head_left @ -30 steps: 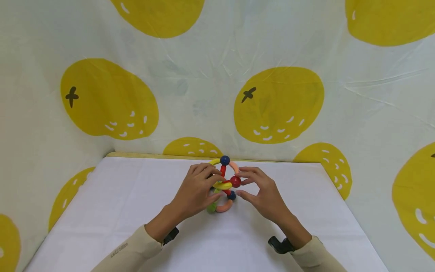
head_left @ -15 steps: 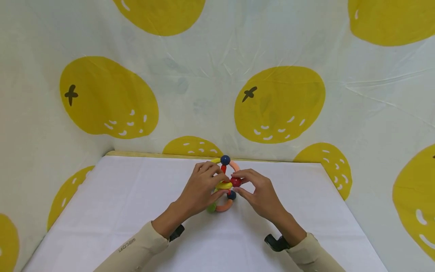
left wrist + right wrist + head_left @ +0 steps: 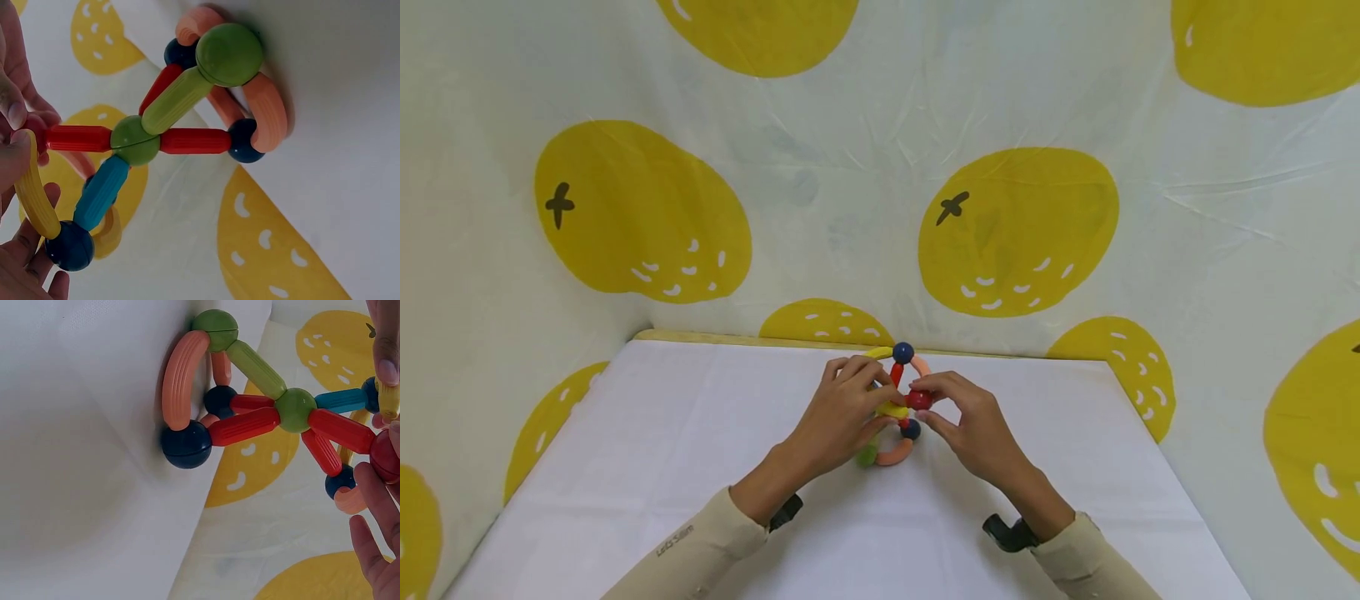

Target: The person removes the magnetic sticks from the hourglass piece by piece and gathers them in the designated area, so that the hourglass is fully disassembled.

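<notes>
"What are you getting down there?"

"Biggest first. I have cloth [image 3: 827,192] printed with yellow fruit behind the bench [image 3: 685,458], which has a white cover. In the middle of it, towards the far edge, the ball-and-rod model [image 3: 135,140] stands on its lower ring."

"And the hands?"

"Left hand [image 3: 838,417] on the model's left, fingers pinching the yellow curved rod [image 3: 32,187]. Right hand [image 3: 976,425] on the right, fingers gripping the red ball [image 3: 918,400]."

"So which step is it?"

"I'd call it seating that rod on the red ball. The other end meets a navy ball [image 3: 70,245] to the left. I can't tell whether the tip touches red; fingers cover the joint."

"Next move?"

"My judgement: steady the ball, bring the tip home, then release gently, in case the upper part sags."
</notes>
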The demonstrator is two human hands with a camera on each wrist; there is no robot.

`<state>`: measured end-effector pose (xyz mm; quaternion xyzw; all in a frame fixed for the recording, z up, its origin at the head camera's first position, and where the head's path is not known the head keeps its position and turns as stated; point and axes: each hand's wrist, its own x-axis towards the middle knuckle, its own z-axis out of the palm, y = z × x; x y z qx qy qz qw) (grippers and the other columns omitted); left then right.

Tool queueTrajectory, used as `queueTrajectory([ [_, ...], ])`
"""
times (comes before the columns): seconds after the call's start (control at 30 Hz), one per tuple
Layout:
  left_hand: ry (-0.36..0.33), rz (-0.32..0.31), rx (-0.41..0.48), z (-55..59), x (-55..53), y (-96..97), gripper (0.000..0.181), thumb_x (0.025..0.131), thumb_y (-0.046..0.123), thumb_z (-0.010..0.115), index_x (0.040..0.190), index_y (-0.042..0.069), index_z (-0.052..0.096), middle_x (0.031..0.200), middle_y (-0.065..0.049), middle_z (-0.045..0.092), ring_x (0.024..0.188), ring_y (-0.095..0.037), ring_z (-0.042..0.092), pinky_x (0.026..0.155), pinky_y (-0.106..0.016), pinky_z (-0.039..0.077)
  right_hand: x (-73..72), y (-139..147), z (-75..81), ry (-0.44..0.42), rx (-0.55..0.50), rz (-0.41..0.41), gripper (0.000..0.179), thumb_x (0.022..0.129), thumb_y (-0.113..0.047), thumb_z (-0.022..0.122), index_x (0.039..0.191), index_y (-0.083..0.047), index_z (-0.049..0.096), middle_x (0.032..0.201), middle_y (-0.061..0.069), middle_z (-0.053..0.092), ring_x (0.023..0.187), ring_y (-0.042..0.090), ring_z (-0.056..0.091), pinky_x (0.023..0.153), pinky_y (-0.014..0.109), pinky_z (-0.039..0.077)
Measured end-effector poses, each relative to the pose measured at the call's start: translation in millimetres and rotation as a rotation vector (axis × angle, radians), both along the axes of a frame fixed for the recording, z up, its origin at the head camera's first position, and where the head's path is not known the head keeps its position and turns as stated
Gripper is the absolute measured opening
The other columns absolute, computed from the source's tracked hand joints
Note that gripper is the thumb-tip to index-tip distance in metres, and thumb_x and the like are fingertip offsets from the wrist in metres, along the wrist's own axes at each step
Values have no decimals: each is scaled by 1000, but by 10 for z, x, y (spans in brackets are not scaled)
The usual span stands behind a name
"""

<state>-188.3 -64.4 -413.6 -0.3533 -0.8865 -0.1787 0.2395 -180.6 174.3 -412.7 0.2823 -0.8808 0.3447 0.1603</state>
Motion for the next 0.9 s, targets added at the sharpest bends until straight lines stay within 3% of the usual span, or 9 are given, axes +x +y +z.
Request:
queueTrajectory([
  [0.2,27,37,0,-50,10,-25,35,81,35,93,113,27,82,125,-2,67,135,-26,50,106,-48,42,-1,-3,-13,2,-6,1,48,85,-7,89,128,-19,71,119,-9,74,104,6,71,97,38,62],
  [0.4,36,64,74,-105,25,-68,40,78,39,96,112,26,81,141,-6,63,143,-30,45,107,-49,42,5,-7,-22,-7,3,-13,47,87,-10,88,129,-20,71,119,-10,74,105,5,71,98,38,61],
  [0.53,18,101,199,-159,64,-100,45,79,38,95,117,24,77,141,-6,60,140,-28,47,107,-51,44,5,-9,-21,-7,1,-11,47,86,-9,88,129,-20,71,118,-9,74,105,5,72,99,40,61],
  [0.7,-1,169,425,-311,140,-102,49,80,30,95,122,17,74,126,-5,61,123,-22,55,97,-46,53,7,-7,-16,-1,5,-18,47,86,-11,88,130,-20,71,119,-9,74,104,6,71,97,40,62],
  [0.9,-67,203,567,-477,211,-46,48,87,32,90,124,14,66,112,-1,61,104,-14,60,86,-35,60,13,-17,-13,8,11,-23,46,87,-16,88,130,-20,72,120,-9,74,105,5,71,96,35,62],
])
